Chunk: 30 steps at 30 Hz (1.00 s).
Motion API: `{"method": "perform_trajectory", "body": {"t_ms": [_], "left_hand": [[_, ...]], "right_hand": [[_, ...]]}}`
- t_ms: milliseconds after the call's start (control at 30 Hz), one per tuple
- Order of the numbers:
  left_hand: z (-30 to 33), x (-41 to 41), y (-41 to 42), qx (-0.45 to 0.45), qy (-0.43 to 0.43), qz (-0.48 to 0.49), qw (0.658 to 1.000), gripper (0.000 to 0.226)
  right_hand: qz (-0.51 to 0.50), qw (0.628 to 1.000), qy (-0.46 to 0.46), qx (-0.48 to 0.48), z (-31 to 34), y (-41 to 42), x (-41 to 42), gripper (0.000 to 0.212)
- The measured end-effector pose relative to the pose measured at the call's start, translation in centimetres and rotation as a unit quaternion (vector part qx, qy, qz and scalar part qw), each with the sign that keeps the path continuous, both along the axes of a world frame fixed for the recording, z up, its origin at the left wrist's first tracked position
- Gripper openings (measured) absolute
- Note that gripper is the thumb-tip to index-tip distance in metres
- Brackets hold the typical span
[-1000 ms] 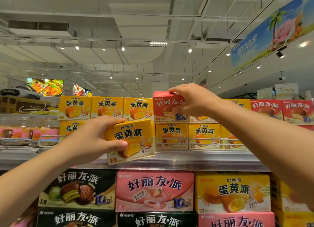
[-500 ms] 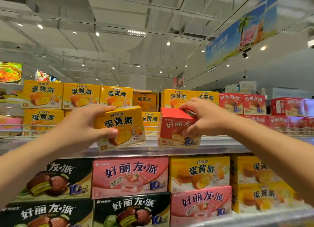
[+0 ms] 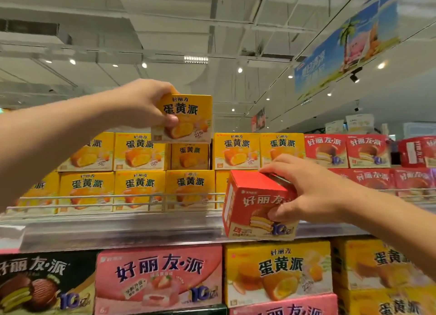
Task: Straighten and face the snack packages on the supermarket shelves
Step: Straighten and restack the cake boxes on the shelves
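A: Starting at the left, what is the left hand [image 3: 141,104] doing?

B: It grips a small yellow box [image 3: 185,119], fingers [image 3: 171,121] curled over the box's left front with the rest of the hand wrapped round its left side. The box is held up high, front facing out, just above the top row of yellow boxes [image 3: 139,153] on the upper shelf [image 3: 118,232].

A: And under that box?

B: One yellow box sits set back [image 3: 190,156] from its neighbours in the top row, leaving a recess. The held box's bottom edge hangs right over it; whether they touch, I cannot tell.

A: Further right?

B: The right hand [image 3: 313,194] grasps a red box [image 3: 258,206], fingers over the top rear edge and the thumb pressed on the front. The box is near us, in front of the shelf's wire rail [image 3: 94,199], turned so its left side panel shows, its base at the shelf's front lip.

A: Beyond it?

B: Stacked red boxes [image 3: 346,150] fill the right of the upper shelf. On the lower shelf lie larger cartons: black [image 3: 44,284], pink [image 3: 160,277], then yellow [image 3: 278,272].
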<state>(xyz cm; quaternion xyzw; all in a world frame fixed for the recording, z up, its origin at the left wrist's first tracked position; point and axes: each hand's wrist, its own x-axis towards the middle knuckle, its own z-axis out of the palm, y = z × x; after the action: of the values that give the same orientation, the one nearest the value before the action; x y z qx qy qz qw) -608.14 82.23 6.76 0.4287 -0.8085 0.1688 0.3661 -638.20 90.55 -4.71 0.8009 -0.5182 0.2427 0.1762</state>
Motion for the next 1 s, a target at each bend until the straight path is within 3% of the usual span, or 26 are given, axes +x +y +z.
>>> {"method": "perform_trajectory", "body": {"t_ms": [600, 1000], "left_hand": [[0.3, -0.4, -3.8, 0.081, -0.034, -0.026, 0.996, 0.022], [-1.5, -2.1, -6.2, 0.048, -0.107, 0.039, 0.992, 0.033]], "right_hand": [[0.005, 1.000, 0.000, 0.009, 0.6, -2.3, -0.4, 0.076], [-0.015, 1.000, -0.001, 0.009, 0.9, -2.9, 1.3, 0.075]]}}
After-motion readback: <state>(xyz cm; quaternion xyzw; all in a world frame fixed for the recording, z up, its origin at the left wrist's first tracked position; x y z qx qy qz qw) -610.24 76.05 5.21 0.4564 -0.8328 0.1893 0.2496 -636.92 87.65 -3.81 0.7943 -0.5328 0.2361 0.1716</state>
